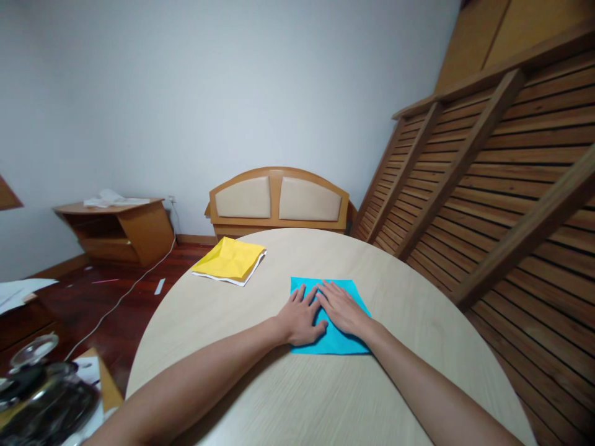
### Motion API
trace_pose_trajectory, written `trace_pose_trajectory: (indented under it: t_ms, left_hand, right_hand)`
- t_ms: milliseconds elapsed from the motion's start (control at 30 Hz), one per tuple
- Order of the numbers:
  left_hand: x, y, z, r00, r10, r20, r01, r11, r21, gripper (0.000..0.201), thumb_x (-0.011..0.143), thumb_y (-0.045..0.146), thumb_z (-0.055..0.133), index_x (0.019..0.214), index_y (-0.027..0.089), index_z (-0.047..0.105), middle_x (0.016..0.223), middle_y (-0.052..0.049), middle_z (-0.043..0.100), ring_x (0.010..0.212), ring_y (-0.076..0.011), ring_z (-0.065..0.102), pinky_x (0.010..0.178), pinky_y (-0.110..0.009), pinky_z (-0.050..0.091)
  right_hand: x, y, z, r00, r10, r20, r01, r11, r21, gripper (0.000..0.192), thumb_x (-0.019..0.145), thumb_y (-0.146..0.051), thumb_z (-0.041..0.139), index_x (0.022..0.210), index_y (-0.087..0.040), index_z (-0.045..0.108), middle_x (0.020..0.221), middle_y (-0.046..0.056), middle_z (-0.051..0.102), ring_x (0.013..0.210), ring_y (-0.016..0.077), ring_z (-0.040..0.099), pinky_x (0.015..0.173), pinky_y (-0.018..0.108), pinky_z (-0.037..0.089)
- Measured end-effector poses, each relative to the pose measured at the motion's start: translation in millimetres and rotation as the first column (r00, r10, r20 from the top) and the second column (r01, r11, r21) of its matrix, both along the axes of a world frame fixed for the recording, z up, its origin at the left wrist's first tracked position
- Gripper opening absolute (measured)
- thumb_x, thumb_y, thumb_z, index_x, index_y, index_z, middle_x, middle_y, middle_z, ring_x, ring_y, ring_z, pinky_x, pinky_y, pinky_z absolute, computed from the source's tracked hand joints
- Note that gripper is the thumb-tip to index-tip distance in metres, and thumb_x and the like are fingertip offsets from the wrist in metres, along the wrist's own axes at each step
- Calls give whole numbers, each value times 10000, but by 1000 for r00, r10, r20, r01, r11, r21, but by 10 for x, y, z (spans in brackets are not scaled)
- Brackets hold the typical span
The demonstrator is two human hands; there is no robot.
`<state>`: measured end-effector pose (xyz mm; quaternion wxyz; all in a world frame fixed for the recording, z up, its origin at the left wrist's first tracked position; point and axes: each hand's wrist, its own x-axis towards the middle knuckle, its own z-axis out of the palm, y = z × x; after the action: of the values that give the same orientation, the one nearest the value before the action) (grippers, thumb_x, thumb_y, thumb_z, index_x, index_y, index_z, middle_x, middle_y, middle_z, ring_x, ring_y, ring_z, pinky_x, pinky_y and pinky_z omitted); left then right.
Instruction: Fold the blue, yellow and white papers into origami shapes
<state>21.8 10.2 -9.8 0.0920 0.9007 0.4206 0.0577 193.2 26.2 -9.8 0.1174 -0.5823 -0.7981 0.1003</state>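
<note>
A blue sheet of paper (pixel 341 339) lies flat on the round light-wood table (pixel 260 396). My left hand (pixel 302 319) rests palm down on its left half, fingers spread. My right hand (pixel 340 306) lies palm down on the right half, fingertips meeting those of the left near the sheet's far edge. Neither hand grips the sheet. A folded yellow paper (pixel 230 259) with a white underside lies on the table farther away to the left, apart from both hands.
Behind the table stands a wooden headboard with beige panels (pixel 279 201). A slatted wooden frame (pixel 488 186) leans along the right. A low wooden cabinet (pixel 118 229) stands far left, with a white cable on the floor. Dark kitchenware (pixel 41 396) sits at bottom left.
</note>
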Motion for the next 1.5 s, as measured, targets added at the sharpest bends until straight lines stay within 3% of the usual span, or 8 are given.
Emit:
trace_pose_trajectory:
  t_ms: [267, 467, 733, 967, 1067, 1267, 1400, 1500]
  left_hand:
    - [-44, 193, -58, 989, 148, -29, -149, 988, -32, 660, 1004, 426, 250, 1547, 51, 237, 1624, -167, 193, 1502, -361, 133, 1218, -506, 174]
    - [-74, 363, -37, 990, 143, 4, -143, 985, 100, 532, 961, 286, 356, 1443, 78, 437, 1549, -167, 384, 1454, -312, 316, 1206, -445, 239]
    - [-138, 459, -96, 979, 201, -12, -201, 979, 29, 592, 1012, 415, 253, 1543, 154, 286, 1628, -125, 221, 1505, -330, 172, 1199, -527, 187]
    - [-152, 493, -108, 974, 227, -28, -226, 974, 31, 616, 1011, 502, 225, 1547, 206, 287, 1635, -118, 195, 1506, -351, 151, 1187, -561, 166]
    - [-179, 525, -114, 972, 233, -32, -232, 972, 43, 610, 1010, 509, 231, 1546, 226, 299, 1636, -107, 201, 1504, -357, 154, 1189, -559, 158]
    - [-306, 589, -53, 953, 302, -22, -298, 949, 106, 583, 999, 521, 305, 1497, 232, 396, 1612, -112, 278, 1496, -376, 174, 1184, -563, 171]
    - [-292, 534, -10, 982, 183, 54, -191, 945, 265, 476, 1003, 378, 354, 1423, 186, 472, 1587, -116, 335, 1485, -279, 252, 1215, -463, 175]
    - [-239, 465, -25, 994, 102, 46, -108, 984, 141, 524, 1016, 407, 321, 1494, 203, 383, 1606, -105, 296, 1486, -253, 264, 1208, -448, 216]
  right_hand:
    - [-35, 51, -104, 993, -31, 116, 32, 999, -13, 643, 962, -486, 388, 1559, -262, 307, 1645, 25, 200, 1518, 325, 101, 1215, 519, 101]
    - [-127, 32, -83, 990, -11, 140, 15, 999, -30, 711, 945, -580, 375, 1573, -266, 266, 1652, 35, 172, 1512, 376, 79, 1197, 562, 104]
    - [-3, 110, -50, 991, 46, 129, -41, 998, -39, 708, 944, -632, 356, 1568, -310, 262, 1650, 14, 195, 1516, 328, 114, 1200, 552, 118]
    - [202, 187, -39, 973, -159, 170, 154, 987, 39, 796, 924, -694, 340, 1547, -199, 334, 1623, 112, 264, 1502, 362, 157, 1182, 599, 82]
    - [148, 94, -21, 982, -45, 184, 17, 989, 150, 763, 938, -636, 372, 1505, -126, 410, 1589, 151, 333, 1508, 320, 156, 1204, 539, -11]
    - [-29, -40, -35, 987, 141, 76, -139, 990, -35, 865, 910, -732, 339, 1571, -180, 264, 1643, 91, 182, 1518, 297, 132, 1218, 503, 85]
    - [-58, 1, -42, 990, 87, 111, -81, 995, -54, 876, 912, -736, 321, 1584, -185, 215, 1652, 70, 140, 1523, 320, 71, 1216, 533, 67]
    - [-44, 39, -33, 988, 70, 137, -65, 997, -44, 853, 926, -718, 304, 1583, -182, 217, 1651, 79, 150, 1520, 333, 77, 1211, 549, 71]
